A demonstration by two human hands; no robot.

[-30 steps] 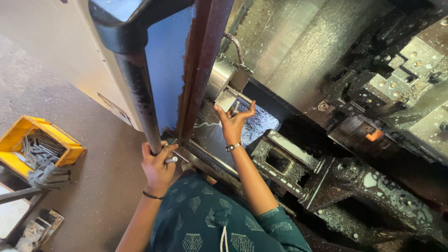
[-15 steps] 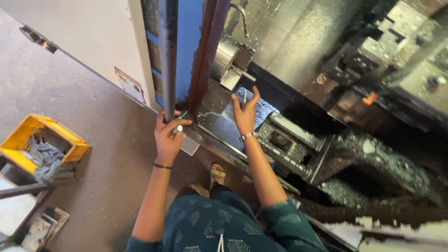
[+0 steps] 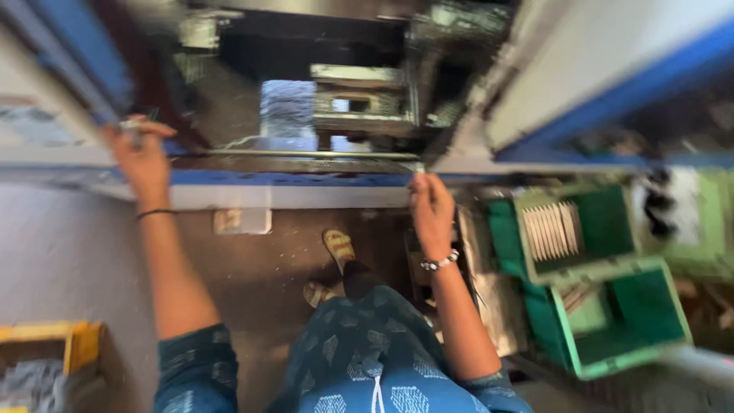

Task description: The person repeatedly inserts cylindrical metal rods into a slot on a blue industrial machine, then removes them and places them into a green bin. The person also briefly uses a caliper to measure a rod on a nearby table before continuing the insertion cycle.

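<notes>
Pretty smeary shot, so going easy on detail. Standing square at the open front of a machine, sandals [image 3: 339, 246] on the floor just under its front sill [image 3: 290, 187], the blue and white ledge along the bottom of the opening.

Got the left hand [image 3: 141, 157] up at the left end of that sill, right by the blue door edge [image 3: 84, 73]. Fingers curled, with a small grey bit [image 3: 131, 126] poking out on top, but honestly can't tell whether it's actually gripped or just sitting behind the knuckles. Black band [image 3: 153, 214] on that wrist.

Got the right hand [image 3: 432, 210] laid loose and flat against the sill's right end, holding nothing, beaded bracelet [image 3: 441, 262] on the wrist. Thin steel rod [image 3: 306, 154] running along just above the sill between the two hands.

Deeper inside, near the middle of the opening, a blocky grey fixture [image 3: 359, 103]. Off to the right, past the sill's end, green crates [image 3: 604, 306], one with a row of pale metal strips [image 3: 547, 229]. Yellow crate [image 3: 69, 344] down at the left corner of the view.

Reads like a bracing-at-the-opening stage, neither hand inside. Guessing any reach for that fixture would call for going over the rod, one hand staying planted on the sill.
</notes>
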